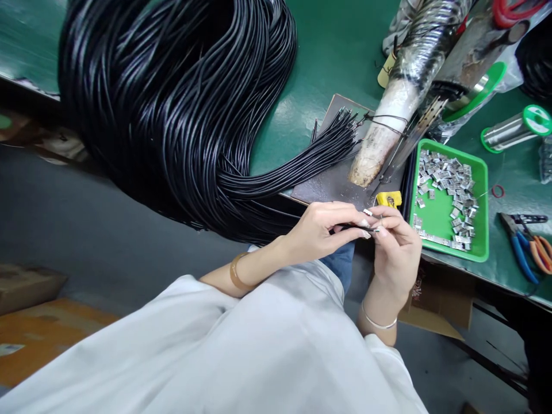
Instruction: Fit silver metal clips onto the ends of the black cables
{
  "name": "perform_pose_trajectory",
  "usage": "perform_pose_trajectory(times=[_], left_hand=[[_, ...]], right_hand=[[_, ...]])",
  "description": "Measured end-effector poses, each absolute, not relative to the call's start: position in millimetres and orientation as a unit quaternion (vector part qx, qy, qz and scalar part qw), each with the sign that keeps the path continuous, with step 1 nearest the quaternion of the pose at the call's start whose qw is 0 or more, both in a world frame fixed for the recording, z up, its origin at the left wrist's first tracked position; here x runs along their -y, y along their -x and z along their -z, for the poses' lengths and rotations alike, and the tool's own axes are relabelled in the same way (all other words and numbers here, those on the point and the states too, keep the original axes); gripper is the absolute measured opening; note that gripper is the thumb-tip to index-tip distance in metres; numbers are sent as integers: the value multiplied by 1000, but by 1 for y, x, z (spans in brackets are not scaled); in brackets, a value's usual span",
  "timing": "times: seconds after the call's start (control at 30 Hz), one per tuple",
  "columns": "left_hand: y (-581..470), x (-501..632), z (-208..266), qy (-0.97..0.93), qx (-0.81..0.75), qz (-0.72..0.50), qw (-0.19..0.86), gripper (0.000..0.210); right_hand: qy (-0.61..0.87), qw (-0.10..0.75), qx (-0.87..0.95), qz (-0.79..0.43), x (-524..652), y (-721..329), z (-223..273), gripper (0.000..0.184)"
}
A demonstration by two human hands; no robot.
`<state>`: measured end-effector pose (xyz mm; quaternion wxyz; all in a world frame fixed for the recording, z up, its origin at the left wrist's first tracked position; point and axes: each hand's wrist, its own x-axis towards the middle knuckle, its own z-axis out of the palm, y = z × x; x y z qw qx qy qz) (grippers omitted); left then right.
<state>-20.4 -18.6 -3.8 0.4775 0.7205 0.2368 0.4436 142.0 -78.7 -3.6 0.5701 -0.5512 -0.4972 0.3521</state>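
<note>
My left hand (323, 227) is closed on a thin black cable (365, 229) close to its end, with the thumb below and the fingers above. Facing it, my right hand (397, 247) pinches the tip of that same cable, where a bit of green wire shows. A small silvery-white piece (367, 212), perhaps a connector, is at the fingertips; which hand bears it I cannot tell. Just beyond my hands is a yellow block (388, 199). Many more black cables (310, 152) lie bundled on a dark board (330, 183), their stripped ends pointing away to the right.
A huge coil of black cable (172, 115) covers the left of the green table (332, 46). Right of my hands stands a green tray (486, 201) with metal USB connectors (448, 172). A wrapped tube (383, 126), solder spool (509, 131) and pliers (520, 247) are nearby.
</note>
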Motion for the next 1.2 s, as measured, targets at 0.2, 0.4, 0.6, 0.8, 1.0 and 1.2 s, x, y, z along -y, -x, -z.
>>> perform_pose_trajectory(times=[0.2,0.4,0.6,0.8,1.0,1.2], left_hand=[[21,22,2,-695,-293,-392,526,20],[19,20,-1,-615,-322,-348,631,27],[14,17,5,-562,-319,-354,676,19],[11,14,8,-552,-305,-350,693,14],[12,10,4,-535,-294,-362,704,11],[11,8,3,-509,-294,-369,720,14]], right_hand=[[594,636,457,-183,76,-130,1,6],[603,592,532,-56,78,-128,-1,6],[579,601,546,-76,78,-127,1,9],[580,620,505,-156,75,-127,-3,7],[550,626,551,-37,77,-128,3,16],[540,639,547,-31,75,-127,8,17]])
